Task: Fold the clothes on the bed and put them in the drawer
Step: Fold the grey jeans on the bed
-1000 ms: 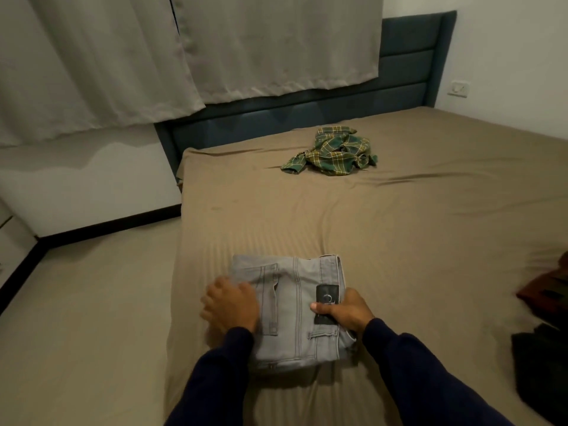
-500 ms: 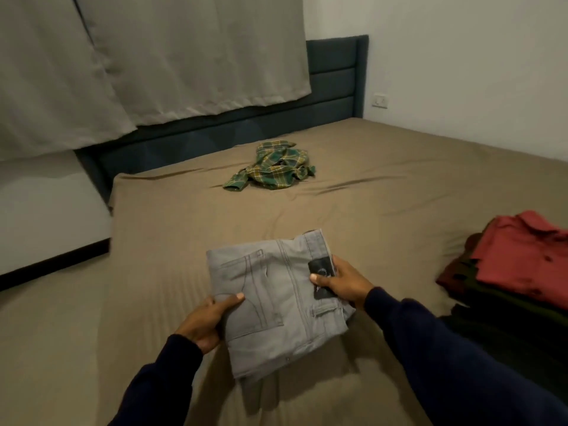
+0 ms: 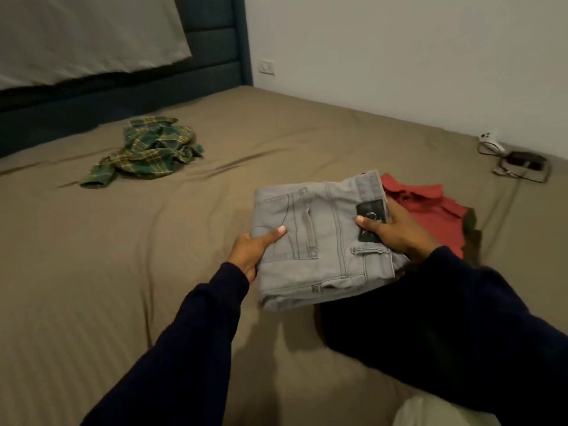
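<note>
Both hands' grip around folded jeans (image 3: 319, 238)

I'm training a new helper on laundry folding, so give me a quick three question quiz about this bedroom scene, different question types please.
1. True or false: the plaid shirt is already folded.
2. What grips the folded grey jeans? A) left hand only B) right hand only C) both hands
3. Fill in: just past the jeans lies a folded ___ shirt.

Key: 1 false, it lies crumpled on the bed. 2 C. 3 red.
</note>
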`<move>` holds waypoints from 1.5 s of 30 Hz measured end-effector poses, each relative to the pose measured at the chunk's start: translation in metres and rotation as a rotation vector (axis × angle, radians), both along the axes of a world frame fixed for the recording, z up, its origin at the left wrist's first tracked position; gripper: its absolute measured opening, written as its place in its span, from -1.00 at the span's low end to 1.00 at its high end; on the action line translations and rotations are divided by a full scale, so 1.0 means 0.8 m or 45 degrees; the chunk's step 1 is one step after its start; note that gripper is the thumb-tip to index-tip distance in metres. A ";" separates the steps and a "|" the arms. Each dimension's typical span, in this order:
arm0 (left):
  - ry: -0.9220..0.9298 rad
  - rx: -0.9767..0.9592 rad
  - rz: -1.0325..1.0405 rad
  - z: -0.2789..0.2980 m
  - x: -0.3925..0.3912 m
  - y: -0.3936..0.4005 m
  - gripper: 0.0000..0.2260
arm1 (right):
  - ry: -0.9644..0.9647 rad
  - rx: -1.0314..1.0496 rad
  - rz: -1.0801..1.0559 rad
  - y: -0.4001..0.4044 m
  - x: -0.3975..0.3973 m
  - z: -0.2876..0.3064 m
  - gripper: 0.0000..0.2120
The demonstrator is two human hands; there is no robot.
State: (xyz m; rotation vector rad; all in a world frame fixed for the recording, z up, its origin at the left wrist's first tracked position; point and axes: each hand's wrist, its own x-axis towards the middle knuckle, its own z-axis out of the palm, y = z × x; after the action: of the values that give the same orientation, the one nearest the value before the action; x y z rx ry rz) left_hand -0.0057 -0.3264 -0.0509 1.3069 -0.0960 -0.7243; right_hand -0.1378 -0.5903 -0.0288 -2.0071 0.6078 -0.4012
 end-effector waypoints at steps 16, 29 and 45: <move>-0.342 0.406 -0.433 -0.064 -0.127 -0.076 -0.68 | 0.032 0.104 -0.535 0.069 -0.250 -0.106 -0.59; -0.176 0.098 0.055 -0.001 -0.033 0.004 -0.61 | 0.007 -0.198 -0.194 0.044 -0.053 0.011 -0.50; 0.066 -0.249 0.396 -0.162 0.073 -0.107 -0.14 | 0.960 -0.769 0.288 -0.025 0.316 -0.107 -0.12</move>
State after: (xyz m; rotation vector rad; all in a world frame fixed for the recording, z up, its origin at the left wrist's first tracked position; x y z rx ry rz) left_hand 0.0528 -0.4123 -0.1803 1.0842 0.0755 -0.4699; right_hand 0.1152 -0.6103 -0.1147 -2.7882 0.7532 0.3906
